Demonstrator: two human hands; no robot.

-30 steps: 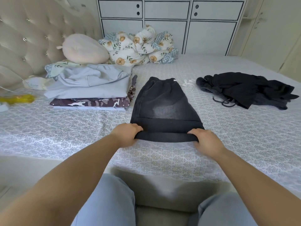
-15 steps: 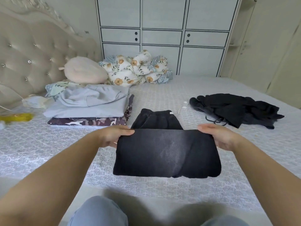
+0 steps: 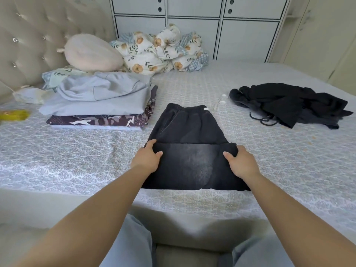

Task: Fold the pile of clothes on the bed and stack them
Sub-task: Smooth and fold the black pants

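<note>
Dark washed shorts lie flat on the bed in front of me, waistband at the far end, the near half folded up over the middle. My left hand grips the left end of that folded edge, thumb on top. My right hand grips its right end the same way. To the left stands a stack of folded clothes, light blue-grey pieces on top of a camouflage one. A crumpled black garment with a drawstring lies at the right.
The patterned bedspread covers the bed. A cream pillow and a bunched floral quilt sit by the tufted headboard. A yellow object lies at far left. White cupboards stand behind the bed.
Both hands lifted the near hem of the shorts off the bed, carried it away from me, and laid it down over the middle, so the shorts are now folded in half.
</note>
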